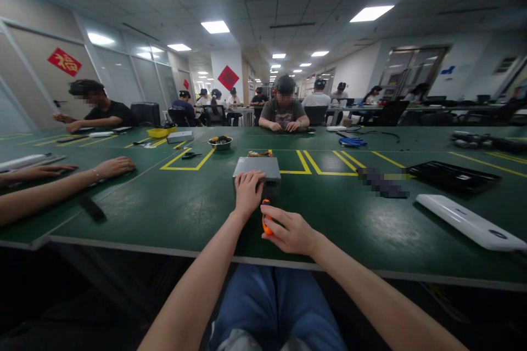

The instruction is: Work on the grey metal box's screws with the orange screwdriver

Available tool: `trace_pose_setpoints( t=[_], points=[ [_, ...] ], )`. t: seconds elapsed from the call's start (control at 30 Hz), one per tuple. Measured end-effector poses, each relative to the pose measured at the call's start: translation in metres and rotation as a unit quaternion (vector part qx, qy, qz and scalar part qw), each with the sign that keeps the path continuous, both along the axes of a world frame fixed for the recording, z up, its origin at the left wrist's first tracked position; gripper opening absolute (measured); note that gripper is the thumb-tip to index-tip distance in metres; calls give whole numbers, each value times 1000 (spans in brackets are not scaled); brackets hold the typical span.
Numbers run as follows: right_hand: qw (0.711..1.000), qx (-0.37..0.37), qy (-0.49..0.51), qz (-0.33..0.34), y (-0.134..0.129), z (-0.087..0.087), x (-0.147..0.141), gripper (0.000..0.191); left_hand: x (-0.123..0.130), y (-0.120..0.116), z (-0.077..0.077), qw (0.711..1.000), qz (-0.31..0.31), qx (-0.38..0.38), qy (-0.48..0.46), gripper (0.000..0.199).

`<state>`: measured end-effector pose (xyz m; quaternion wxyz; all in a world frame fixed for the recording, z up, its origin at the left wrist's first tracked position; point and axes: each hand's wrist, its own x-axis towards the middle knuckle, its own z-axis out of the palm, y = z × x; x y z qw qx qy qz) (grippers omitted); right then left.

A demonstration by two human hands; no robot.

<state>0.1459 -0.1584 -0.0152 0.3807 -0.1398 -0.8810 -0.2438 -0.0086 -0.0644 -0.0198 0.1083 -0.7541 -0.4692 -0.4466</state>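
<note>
A grey metal box [257, 165] with a dark socket on its near face sits on the green table in front of me. My left hand [248, 191] rests on its top and near edge, fingers lying fairly flat. Just below the box, my right hand [288, 227] holds an orange-and-black handled tool [266, 225] between thumb and fingers. The tool's far end points toward the box's near face; whether it touches the box cannot be made out. Several coloured wires [260, 153] lie behind the box.
A metal bowl [220, 143] of small parts and black pliers [191, 156] lie beyond, left. Another person's forearms [99, 171] rest at left near a black object [92, 208]. At right are a black panel [455, 176] and a white device [469, 222]. A person sits opposite.
</note>
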Motion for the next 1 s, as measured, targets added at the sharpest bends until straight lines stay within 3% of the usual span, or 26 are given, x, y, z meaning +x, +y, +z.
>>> trace_pose_setpoints(
  t=[0.13, 0.4, 0.63, 0.83, 1.0],
  points=[
    [1000, 5, 5, 12, 2, 0, 0, 14, 0, -1, 1, 1000, 4, -9, 5, 26],
    [999, -9, -36, 3, -2, 4, 1, 30, 0, -1, 1, 1000, 6, -8, 7, 25],
    [999, 10, 32, 1, 1, 2, -1, 21, 0, -2, 1, 1000, 3, -5, 3, 26],
    [999, -23, -26, 1, -3, 6, 2, 29, -1, 0, 1, 1000, 5, -12, 3, 25],
    [1000, -23, 11, -12, 0, 0, 1, 24, 0, -2, 2, 1000, 3, -7, 2, 25]
  ],
)
